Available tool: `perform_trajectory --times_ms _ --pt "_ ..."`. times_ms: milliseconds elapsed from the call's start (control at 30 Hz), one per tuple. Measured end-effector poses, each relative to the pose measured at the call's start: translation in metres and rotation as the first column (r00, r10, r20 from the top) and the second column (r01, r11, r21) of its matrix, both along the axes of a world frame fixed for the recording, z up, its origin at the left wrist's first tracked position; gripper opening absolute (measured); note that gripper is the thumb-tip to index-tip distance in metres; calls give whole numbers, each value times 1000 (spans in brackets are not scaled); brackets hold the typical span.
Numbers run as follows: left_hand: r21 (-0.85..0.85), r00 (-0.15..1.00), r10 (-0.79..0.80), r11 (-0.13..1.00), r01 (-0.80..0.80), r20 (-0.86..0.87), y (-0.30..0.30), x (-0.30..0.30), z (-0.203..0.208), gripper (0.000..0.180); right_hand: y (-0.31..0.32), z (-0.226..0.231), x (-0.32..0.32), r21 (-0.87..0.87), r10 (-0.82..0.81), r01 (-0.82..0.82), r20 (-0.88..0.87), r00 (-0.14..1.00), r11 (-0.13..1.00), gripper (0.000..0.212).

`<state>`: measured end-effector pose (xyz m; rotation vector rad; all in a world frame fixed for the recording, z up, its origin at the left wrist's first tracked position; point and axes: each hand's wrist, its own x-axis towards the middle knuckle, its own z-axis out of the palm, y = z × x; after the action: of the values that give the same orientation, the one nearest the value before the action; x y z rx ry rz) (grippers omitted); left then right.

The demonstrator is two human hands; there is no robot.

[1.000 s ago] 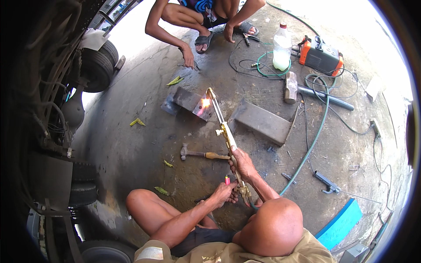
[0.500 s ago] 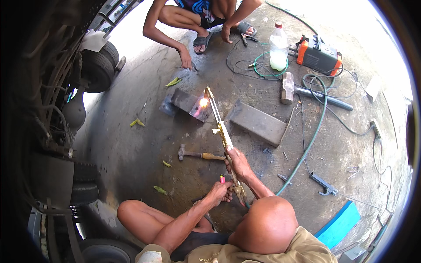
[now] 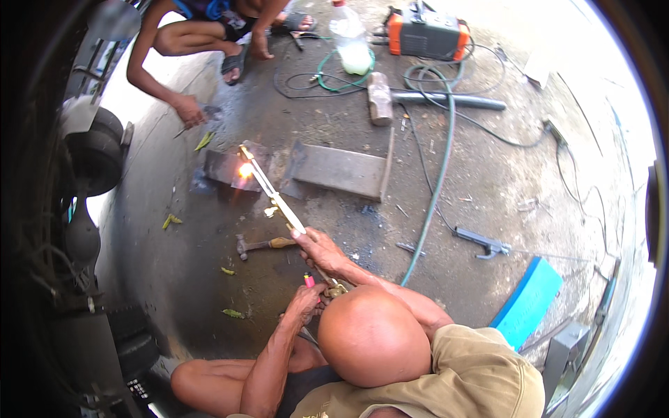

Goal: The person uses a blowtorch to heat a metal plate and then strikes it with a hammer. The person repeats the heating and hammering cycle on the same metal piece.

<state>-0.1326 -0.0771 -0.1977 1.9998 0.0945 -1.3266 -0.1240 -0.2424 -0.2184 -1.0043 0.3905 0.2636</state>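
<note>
My right hand (image 3: 320,252) is wrapped round the long handle of a brass-and-silver cutting torch (image 3: 286,211). At its rear end my left hand (image 3: 303,301) is closed on a pink lighter (image 3: 309,280), with fingers close to the brass valve fittings (image 3: 336,288); whether they touch the valves is unclear. A bright orange flame (image 3: 245,170) glows at the torch tip, on the end of a short dark steel piece (image 3: 221,167) lying on the ground. Part of the torch's rear and right forearm is hidden by my bent knee (image 3: 376,338).
A claw-type hammer (image 3: 265,245), steel channel (image 3: 338,167) and sledgehammer (image 3: 380,101) lie nearby. Beyond are a plastic bottle (image 3: 350,45), welding machine (image 3: 428,36) and green hose (image 3: 442,164). A crouching co-worker's hand (image 3: 188,111) hovers near the steel. Electrode holder (image 3: 482,242) and blue panel (image 3: 527,299) lie right.
My view has shifted, so the scene sits further left in the picture. The torch tip stays at the steel piece, still flaming. Both my hands keep their grips.
</note>
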Motion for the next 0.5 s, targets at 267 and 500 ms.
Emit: perform_trajectory --times_ms 267,500 --pt "338 993 97 935 -112 62 -53 -14 64 34 -12 5 -12 19 -135 134 105 985 991 65" --pt "-291 822 -68 916 276 566 -37 -45 24 35 -58 20 -34 333 -210 178 63 976 926 66"
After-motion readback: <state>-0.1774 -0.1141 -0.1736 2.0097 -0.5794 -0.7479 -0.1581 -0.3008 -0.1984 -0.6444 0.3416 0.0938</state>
